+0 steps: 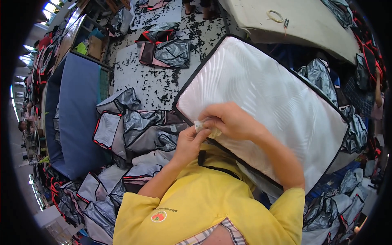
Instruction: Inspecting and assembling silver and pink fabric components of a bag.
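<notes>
"Looking down from your head, what have you got?"

"A small white piece (199, 125). My left grip (188, 143) pinches it narrowly, thumb against finger. My right grip (229, 119) is narrow too, curled in on the same piece from the other side; its fingertips are partly hidden."

"Where is that piece, exactly?"

"In front of my yellow shirt (216, 194), over the near left edge of a big white panel (261, 110). The panel has black edging and lies slantwise, mostly to my right. What the piece is, I can't tell."

"And around you?"

"On my left, silver and grey bags (153, 130) lie heaped, with a blue cover (79, 114) beyond them. Further ahead, another silver bag (173, 53) lies on the floor (126, 77), among black scraps. At the upper right, a beige surface (306, 24) carries a coil of cord (274, 16)."
</notes>
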The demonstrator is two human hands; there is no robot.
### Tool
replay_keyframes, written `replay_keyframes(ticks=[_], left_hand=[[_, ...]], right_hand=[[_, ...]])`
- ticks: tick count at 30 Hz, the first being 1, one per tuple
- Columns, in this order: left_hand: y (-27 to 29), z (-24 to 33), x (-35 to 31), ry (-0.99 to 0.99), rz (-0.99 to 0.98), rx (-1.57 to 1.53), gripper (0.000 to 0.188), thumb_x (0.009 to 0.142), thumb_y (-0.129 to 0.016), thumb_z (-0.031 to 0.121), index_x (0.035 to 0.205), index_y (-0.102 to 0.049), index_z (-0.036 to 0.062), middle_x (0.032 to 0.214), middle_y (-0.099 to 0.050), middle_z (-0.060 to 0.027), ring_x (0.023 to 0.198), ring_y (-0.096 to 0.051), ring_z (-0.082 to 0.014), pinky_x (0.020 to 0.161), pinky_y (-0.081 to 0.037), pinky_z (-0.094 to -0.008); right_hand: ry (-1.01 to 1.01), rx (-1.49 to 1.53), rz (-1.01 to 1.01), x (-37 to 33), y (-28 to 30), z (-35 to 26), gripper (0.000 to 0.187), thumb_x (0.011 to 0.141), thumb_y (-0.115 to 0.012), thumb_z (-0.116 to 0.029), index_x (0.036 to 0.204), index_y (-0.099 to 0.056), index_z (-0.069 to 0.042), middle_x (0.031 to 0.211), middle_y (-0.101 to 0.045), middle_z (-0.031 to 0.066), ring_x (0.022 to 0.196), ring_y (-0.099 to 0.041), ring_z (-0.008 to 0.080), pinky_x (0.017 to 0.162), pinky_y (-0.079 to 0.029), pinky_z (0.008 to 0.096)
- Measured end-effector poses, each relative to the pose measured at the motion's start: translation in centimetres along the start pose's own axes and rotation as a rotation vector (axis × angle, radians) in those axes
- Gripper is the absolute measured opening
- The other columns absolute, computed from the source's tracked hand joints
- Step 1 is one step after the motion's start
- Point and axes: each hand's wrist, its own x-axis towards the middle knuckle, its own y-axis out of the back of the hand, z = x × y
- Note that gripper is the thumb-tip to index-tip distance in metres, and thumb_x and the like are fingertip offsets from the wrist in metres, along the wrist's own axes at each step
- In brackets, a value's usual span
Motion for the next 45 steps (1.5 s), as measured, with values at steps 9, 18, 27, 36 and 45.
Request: replay_keyframes(ticks=[9,18,27,36,45], left_hand=[[-0.9,0.2,-0.7,-0.108,0.137,-0.027,0.016,0.102,-0.072,0.011,0.114,-0.066,0.0033,0.106,-0.068,0.0032,0.095,-0.06,-0.0034,0.082,-0.048,-0.0209],[-0.4,0.6,-0.3,-0.077,0.096,0.041,0.012,0.101,-0.075,0.013,0.107,-0.069,0.0051,0.096,-0.068,0.0062,0.088,-0.057,-0.0017,0.078,-0.046,-0.0197],[-0.1,0.9,-1.3,-0.007,0.141,0.022,0.008,0.102,-0.073,0.012,0.103,-0.069,0.0055,0.094,-0.069,0.0061,0.084,-0.057,0.0002,0.074,-0.045,-0.0183],[0.9,-1.0,-2.7,-0.034,0.243,0.051,0.005,0.101,-0.071,0.006,0.1,-0.069,0.0016,0.099,-0.067,0.0026,0.087,-0.059,-0.0034,0.076,-0.047,-0.0201],[1.1,-1.0,-3.3,-0.088,0.219,-0.043,0.006,0.102,-0.067,0.004,0.103,-0.071,0.0002,0.101,-0.068,0.0,0.09,-0.065,-0.0086,0.082,-0.056,-0.0266]], right_hand=[[-0.108,0.184,0.143,-0.9,-1.4,0.3,0.021,0.094,-0.074,-0.006,0.115,-0.073,-0.001,0.089,-0.075,0.0114,0.079,-0.071,0.0176,0.074,-0.055,0.0311],[-0.116,0.187,0.15,-1.1,-1.7,0.8,0.02,0.093,-0.078,-0.011,0.111,-0.074,-0.002,0.082,-0.073,0.0095,0.071,-0.067,0.0148,0.069,-0.053,0.0297],[-0.3,0.332,0.034,-2.5,1.5,0.7,0.033,0.095,-0.077,-0.01,0.126,-0.069,-0.006,0.086,-0.072,0.0074,0.076,-0.066,0.0128,0.07,-0.053,0.0304],[-0.344,0.262,0.013,-2.9,0.4,1.6,0.031,0.096,-0.075,-0.015,0.125,-0.07,-0.005,0.092,-0.074,0.0095,0.077,-0.065,0.017,0.074,-0.053,0.0321],[-0.255,0.213,0.083,-2.7,-0.5,1.9,0.021,0.097,-0.075,-0.017,0.114,-0.075,-0.005,0.085,-0.073,0.005,0.068,-0.061,0.0104,0.068,-0.051,0.0291]])
